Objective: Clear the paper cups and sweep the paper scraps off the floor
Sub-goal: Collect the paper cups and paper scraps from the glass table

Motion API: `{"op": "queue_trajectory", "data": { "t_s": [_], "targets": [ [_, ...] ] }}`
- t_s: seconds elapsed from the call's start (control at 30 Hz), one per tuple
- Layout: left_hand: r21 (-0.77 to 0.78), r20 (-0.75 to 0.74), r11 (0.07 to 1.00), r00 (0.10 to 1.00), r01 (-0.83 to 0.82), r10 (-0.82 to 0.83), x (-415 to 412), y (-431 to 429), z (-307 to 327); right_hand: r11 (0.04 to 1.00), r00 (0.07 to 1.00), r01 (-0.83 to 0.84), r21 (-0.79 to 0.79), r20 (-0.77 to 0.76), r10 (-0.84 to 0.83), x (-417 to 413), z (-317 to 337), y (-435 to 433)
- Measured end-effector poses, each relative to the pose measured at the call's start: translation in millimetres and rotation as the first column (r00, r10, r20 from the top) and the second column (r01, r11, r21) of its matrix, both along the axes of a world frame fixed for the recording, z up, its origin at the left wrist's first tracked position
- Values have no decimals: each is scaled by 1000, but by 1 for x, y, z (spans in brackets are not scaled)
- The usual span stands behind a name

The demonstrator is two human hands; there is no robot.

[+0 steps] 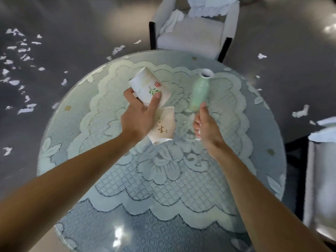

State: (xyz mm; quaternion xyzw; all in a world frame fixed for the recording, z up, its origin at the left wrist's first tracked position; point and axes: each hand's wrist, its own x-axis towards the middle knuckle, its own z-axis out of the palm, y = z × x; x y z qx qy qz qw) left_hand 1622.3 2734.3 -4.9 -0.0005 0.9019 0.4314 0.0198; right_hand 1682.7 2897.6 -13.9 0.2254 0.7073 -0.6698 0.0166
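Holding a leaf-print paper cup point(145, 86) on its side above the round worktop point(76, 160), the left hand point(140, 117) has its grip closed round it, thumb on one side, fingers on the other. A second paper cup point(162, 127) with gold writing lies just under that hand; I cannot tell if it is held too. The right hand point(207, 124) is blurry beside the green vase point(199, 91), so its grip is unclear. Paper cups are light and squash easily, so squeeze the sides softly. Paper scraps point(21, 50) lie on the floor point(72, 24)
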Motion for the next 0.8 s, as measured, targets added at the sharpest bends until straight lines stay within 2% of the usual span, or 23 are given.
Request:
{"op": "queue_trajectory", "data": {
  "t_s": [0.17,0.27,0.37,0.5,0.57,0.67,0.8],
  "targets": [
    [2,-48,979,978,204,-203,40,76,18,951,975,223,212,-35,-221,46,9,71],
    [-4,-47,946,945,324,-324,76,132,25,913,968,234,334,10,-251,96,17,125],
    [-53,-48,897,896,439,-442,126,199,33,869,931,344,356,-11,-364,169,24,179],
    [-43,-70,808,805,588,-590,219,296,40,761,820,546,351,-39,-570,282,30,245],
    [-33,-68,746,744,665,-665,277,344,42,723,776,595,350,-17,-630,346,34,277],
    [-42,-85,604,599,796,-796,366,416,48,659,691,700,276,-30,-722,446,41,320],
    [-43,-121,380,373,924,-920,490,508,59,492,518,833,255,-43,-854,576,52,372]
  ]
}}
